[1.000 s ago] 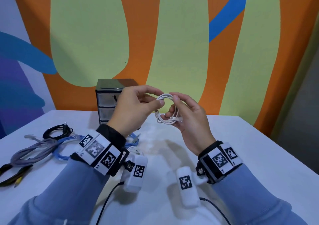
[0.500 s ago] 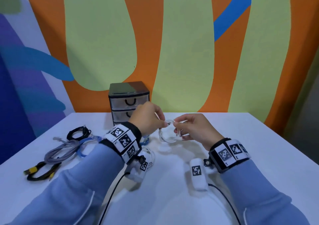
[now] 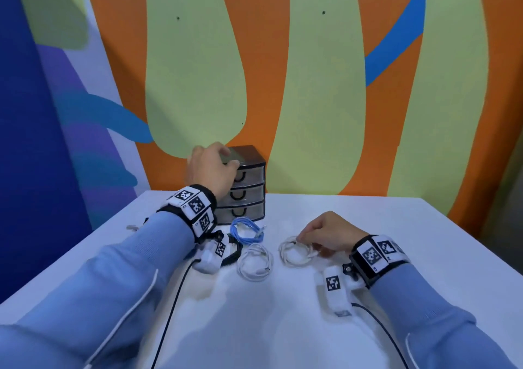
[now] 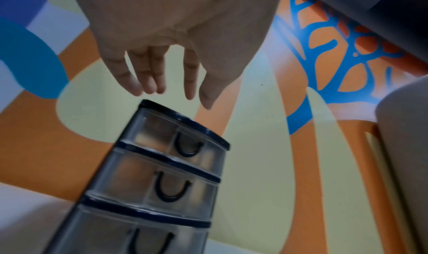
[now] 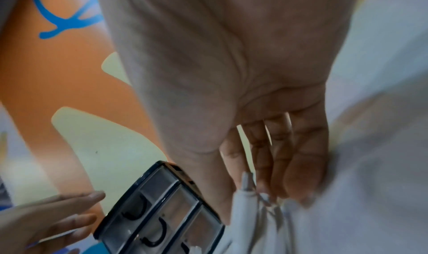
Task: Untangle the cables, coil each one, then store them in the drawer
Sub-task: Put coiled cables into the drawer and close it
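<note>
Pinching the rim of a white coil, right hand fingertips hold it on the table, probably so the loops cannot spring apart. Left hand hovers over the drawer unit, fingers straight, gripping nothing; likely bracing it or reaching for a handle. All three drawers closed. Coils in view: two white, second lying loose, one blue before the unit.

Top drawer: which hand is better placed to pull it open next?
Left. The left hand hovers open at the drawer unit, fingers just above the top drawer and its handle. The right hand pinches the white coiled cable on the table.
</note>
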Motion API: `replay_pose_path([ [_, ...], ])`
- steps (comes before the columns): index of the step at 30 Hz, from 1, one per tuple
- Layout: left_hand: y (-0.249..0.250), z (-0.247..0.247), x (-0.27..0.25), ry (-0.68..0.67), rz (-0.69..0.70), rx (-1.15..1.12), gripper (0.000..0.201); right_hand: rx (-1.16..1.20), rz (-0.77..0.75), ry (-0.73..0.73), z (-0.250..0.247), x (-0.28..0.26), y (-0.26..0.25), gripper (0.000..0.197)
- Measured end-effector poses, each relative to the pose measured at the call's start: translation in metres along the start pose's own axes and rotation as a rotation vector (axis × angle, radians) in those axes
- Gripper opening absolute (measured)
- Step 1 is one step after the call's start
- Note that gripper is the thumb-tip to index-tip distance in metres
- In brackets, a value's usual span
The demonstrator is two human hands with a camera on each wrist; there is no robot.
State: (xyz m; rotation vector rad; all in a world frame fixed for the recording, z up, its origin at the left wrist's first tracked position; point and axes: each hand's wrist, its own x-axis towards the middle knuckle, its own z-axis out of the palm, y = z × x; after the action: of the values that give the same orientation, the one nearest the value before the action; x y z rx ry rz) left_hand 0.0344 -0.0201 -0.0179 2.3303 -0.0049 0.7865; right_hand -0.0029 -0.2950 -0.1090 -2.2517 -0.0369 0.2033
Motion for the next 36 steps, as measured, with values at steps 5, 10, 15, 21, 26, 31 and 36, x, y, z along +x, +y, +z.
replay_pose_path([
  [5, -0.029, 0.002, 0.027, -0.112, -0.152, -0.052, 0.043, -0.226, -0.097, 0.122, -0.008, -0.003, -0.027, 0.024],
  [10, -0.039, 0.010, 0.040, -0.184, -0.219, -0.204, 0.021, -0.317, -0.324, 0.253, -0.025, -0.003, -0.078, 0.028],
  [15, -0.028, 0.021, 0.041, -0.296, -0.216, -0.339, 0.015, -0.417, -0.517, 0.301, -0.035, 0.003, -0.119, 0.034],
  [21, 0.000, 0.049, 0.031, -0.472, -0.066, -0.476, 0.028, -0.583, -0.505, 0.159, -0.042, 0.017, -0.129, 0.037],
  [26, 0.024, 0.052, 0.012, -0.386, 0.106, -0.287, 0.029, -0.602, -0.385, 0.207, -0.064, 0.019, -0.115, 0.037],
  [31, 0.029, 0.042, -0.016, -0.285, 0.395, 0.042, 0.023, -0.564, -0.296, 0.141, -0.071, 0.014, -0.108, 0.051],
  [36, 0.037, 0.046, -0.034, -0.462, 0.485, 0.331, 0.058, -0.535, -0.315, 0.178, -0.073, 0.012, -0.103, 0.042],
])
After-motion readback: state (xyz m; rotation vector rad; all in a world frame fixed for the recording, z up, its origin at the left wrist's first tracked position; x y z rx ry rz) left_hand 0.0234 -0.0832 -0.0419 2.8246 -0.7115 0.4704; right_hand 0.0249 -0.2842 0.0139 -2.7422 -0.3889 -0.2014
